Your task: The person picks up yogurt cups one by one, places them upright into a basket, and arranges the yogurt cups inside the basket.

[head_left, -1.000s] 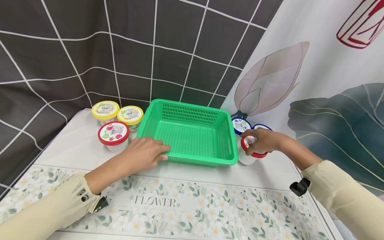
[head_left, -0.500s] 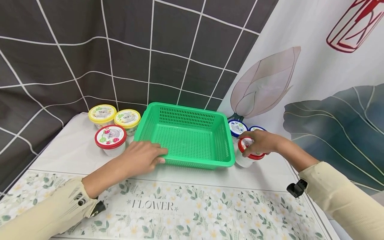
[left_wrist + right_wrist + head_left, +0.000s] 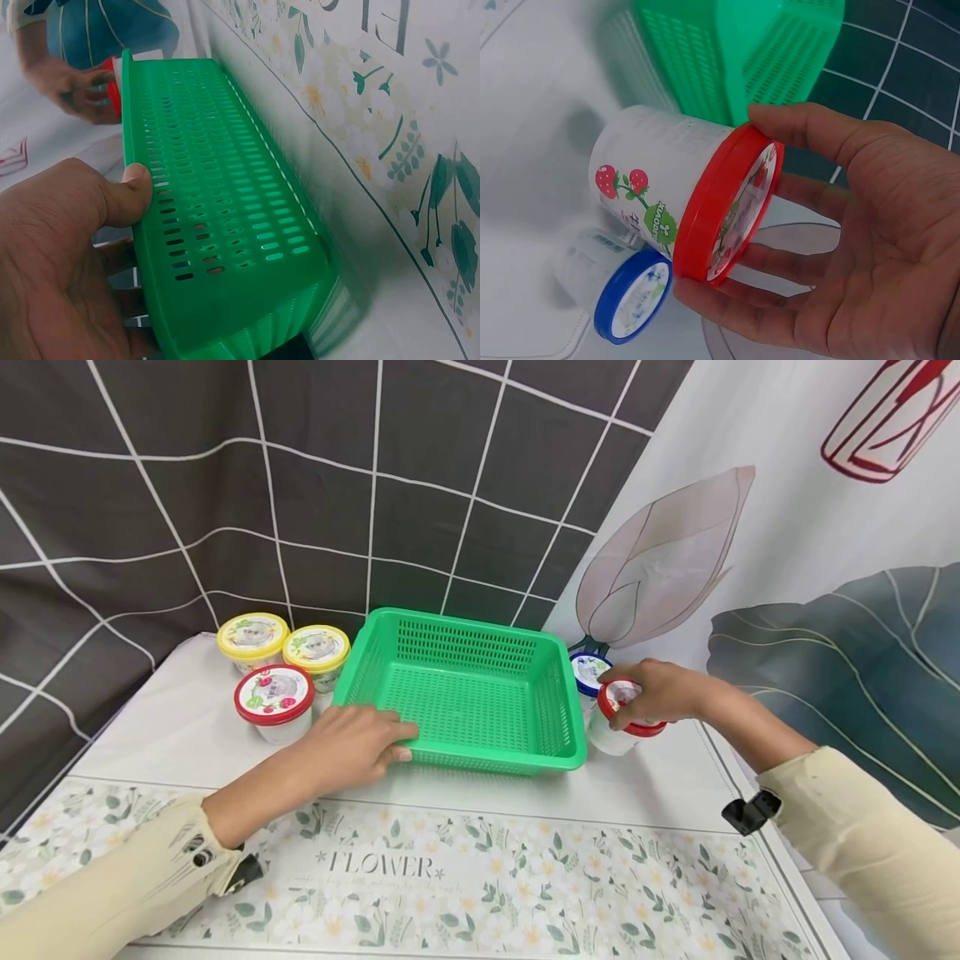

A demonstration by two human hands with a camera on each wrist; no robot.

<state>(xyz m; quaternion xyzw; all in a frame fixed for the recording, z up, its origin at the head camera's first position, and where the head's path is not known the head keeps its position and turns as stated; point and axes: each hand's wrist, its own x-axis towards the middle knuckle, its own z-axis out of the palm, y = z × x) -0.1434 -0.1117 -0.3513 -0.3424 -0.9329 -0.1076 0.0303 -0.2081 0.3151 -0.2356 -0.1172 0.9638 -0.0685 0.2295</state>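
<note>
The white-covered table [image 3: 667, 797] is carrying everything you are handling, and the green basket [image 3: 495, 758] is standing upright on it, the largest thing there. Your left hand [image 3: 360, 743] is gripping the basket's front rim near its left corner, thumb pressing outside and fingers curling over to the inside. Your right hand [image 3: 660, 692] is pinching the red lid of a strawberry tub [image 3: 611, 739] just beside the basket's right end, thumb on one side and fingers on the other. Past the left end, another red-lidded tub [image 3: 275, 697] is standing in front of two yellow-lidded tubs [image 3: 253, 643]. A blue-lidded tub [image 3: 588, 670] is standing close behind the strawberry tub.

You appear to be at an early stage: both grips are in place, but no tub is sitting in the basket, so moving the strawberry tub seems to be left, with the others standing untouched.

Your right hand is covering part of the red lid and whatever may be standing behind it. Whether the strawberry tub's base is touching the table is hard to tell. The right wrist view is cutting off the basket, and the finer lid print is blurring.
</note>
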